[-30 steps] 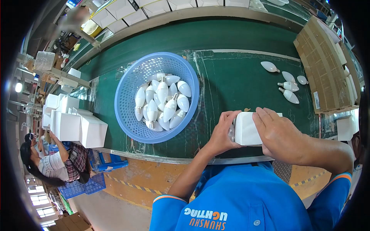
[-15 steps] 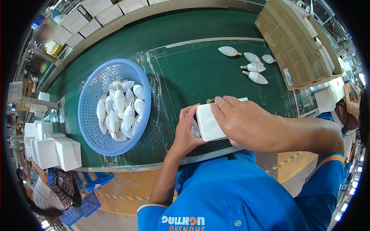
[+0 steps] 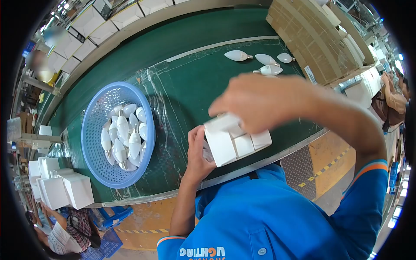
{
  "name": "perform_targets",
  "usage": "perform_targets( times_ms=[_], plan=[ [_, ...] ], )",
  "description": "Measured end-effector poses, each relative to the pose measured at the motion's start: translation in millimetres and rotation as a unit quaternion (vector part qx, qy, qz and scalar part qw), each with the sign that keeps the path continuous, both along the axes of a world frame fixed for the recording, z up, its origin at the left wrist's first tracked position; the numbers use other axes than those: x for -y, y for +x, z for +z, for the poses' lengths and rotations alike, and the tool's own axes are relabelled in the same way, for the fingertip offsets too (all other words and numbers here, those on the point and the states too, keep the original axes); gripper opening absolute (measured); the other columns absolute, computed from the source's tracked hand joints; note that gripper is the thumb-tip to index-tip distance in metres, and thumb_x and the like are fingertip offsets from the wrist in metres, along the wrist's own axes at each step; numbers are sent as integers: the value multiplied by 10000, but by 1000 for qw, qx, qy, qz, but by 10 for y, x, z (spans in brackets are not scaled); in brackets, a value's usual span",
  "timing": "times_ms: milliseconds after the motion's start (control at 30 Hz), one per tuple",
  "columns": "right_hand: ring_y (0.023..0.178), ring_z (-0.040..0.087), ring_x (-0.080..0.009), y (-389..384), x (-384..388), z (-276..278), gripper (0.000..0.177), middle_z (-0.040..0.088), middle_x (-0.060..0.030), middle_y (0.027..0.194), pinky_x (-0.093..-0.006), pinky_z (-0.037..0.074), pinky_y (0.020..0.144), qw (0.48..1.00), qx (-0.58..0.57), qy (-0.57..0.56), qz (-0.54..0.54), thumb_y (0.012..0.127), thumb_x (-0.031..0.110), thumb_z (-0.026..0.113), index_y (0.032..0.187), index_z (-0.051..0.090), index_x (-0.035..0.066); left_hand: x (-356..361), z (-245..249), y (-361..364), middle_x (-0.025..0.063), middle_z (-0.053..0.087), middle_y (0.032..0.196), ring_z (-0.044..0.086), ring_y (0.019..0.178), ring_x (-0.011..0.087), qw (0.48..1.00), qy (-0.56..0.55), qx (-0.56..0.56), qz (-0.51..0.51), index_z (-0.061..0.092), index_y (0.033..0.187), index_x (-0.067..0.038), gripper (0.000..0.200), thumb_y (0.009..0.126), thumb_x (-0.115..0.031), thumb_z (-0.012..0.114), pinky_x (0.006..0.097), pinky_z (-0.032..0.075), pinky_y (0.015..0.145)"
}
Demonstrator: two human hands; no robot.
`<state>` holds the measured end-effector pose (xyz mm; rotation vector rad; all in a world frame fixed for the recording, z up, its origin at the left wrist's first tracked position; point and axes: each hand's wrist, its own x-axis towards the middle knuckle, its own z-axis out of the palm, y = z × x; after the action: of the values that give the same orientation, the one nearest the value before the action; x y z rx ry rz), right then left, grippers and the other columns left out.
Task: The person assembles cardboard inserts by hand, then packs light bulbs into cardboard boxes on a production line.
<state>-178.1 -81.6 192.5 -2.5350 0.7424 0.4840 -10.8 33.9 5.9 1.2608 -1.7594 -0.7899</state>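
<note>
A small white cardboard box (image 3: 223,147) stands tilted in front of me at the near edge of the green bench, its flaps partly raised. My left hand (image 3: 197,158) grips its left side, fingers and thumb curled round that end. A clear, shiny piece (image 3: 207,151) shows between my palm and the box; its kind is hidden by the hand. Over the box top, my right hand (image 3: 260,102) is smeared by motion, its fingers close to the flaps. To the left, a blue plastic basket (image 3: 89,143) holds several white candle-shaped light bulbs (image 3: 122,125).
More candle bulbs (image 3: 236,55) lie on the green bench (image 3: 182,82) beyond my right hand. A large brown carton (image 3: 312,43) stands at the far right. Several white boxes (image 3: 76,188) are stacked at the left edge. Other people (image 3: 65,234) sit at both sides.
My right hand has lifted off the side of the box and moved up over its top, where flaps now show. The view has shifted slightly; my left hand keeps its hold.
</note>
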Motion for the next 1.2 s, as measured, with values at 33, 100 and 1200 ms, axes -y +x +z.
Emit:
perform_targets(
  times_ms=[33, 100, 1200],
  plan=[
    [873, 628, -346, -4, 144, 0, 475, 639, -240, 922, -385, 511, 740, 998, 30, 41, -29, 616, 64, 588, 1082, 592, -29, 2, 24, -7, 159, 427, 1204, 417, 1124, 339, 1000, -1, 3, -3, 427, 1230, 3, 853, 535, -243, 857, 398, 361, 963],
    [897, 622, -346, 35, 417, -72, 494, 640, -209, 992, -368, 510, 766, 997, 59, 14, -49, 608, 47, 563, 1096, 601, -19, 17, 78, 2, 159, 434, 1193, 407, 1133, 340, 999, 29, -24, -4, 424, 1233, 0, 868, 523, -239, 862, 397, 356, 967],
    [1044, 527, -248, -819, -667, -503, 215, 571, -82, 980, -422, 396, 919, 890, 291, -340, 89, 599, 120, 609, 806, 572, 77, 229, 1087, 330, 125, 564, 1068, 586, 902, 297, 894, -173, 401, -102, 608, 1079, -86, 329, 755, -60, 553, 384, 504, 694]
  ],
)
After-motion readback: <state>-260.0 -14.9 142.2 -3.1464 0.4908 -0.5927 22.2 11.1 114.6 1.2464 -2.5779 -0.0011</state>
